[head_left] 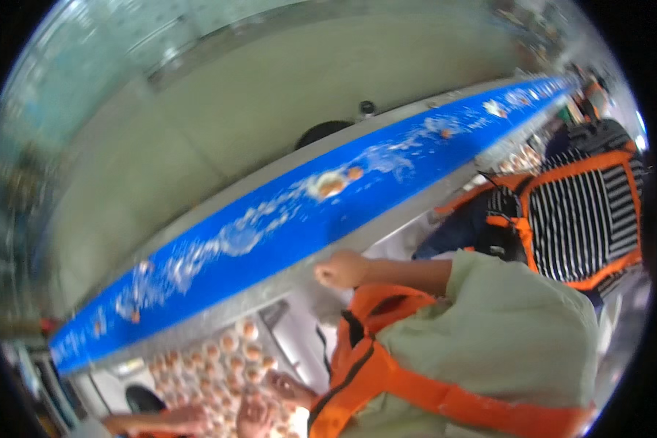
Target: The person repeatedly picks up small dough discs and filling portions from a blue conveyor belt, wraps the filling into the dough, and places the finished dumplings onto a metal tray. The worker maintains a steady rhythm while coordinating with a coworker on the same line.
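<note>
At the lower edge, my left hand (188,419) reaches in from the left over many small round orange-brown and white pieces (212,365). My right hand (255,417) is close beside it, above the same pieces. Motion blur smears the fingers of both hands, so I cannot make out whether they hold anything. The pieces lie crowded together on a pale surface below the belt's near edge. Their exact kind is too blurred to tell. Another person's hand (288,387) is just to the right of my right hand.
A blue conveyor belt (292,241) with scattered whitish bits and a few orange pieces runs diagonally across, edged by a metal rim (270,288). At right, a co-worker in a green shirt (489,343) with orange straps holds a closed hand (343,270) near the rim. Another person in stripes (577,219) stands beyond.
</note>
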`<control>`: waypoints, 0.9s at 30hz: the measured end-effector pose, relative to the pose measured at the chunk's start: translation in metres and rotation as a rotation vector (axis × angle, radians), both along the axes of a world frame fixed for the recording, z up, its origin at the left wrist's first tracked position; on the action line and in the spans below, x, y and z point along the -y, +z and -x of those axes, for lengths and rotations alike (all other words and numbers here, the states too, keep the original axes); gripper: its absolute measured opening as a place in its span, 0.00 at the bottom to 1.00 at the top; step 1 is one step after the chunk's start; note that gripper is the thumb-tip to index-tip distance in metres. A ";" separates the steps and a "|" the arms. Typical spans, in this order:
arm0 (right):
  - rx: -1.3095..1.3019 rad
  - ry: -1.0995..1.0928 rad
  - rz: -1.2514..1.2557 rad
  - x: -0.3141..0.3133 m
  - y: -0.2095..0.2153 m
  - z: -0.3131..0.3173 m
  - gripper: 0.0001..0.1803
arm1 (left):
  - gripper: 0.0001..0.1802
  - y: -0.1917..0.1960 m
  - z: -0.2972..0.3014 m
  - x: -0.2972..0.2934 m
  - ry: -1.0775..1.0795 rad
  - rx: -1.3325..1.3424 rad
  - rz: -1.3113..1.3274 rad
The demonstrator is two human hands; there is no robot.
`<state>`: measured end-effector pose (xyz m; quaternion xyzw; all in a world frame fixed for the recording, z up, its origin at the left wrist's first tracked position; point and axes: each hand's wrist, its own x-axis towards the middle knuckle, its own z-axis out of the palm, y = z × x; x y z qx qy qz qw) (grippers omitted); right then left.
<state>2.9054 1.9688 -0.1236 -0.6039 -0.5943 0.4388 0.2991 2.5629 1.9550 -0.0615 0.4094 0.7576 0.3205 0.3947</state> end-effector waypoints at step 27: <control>0.447 -0.056 -0.462 -0.014 -0.009 -0.225 0.12 | 0.09 -0.085 -0.384 -0.104 -0.952 -0.305 -0.655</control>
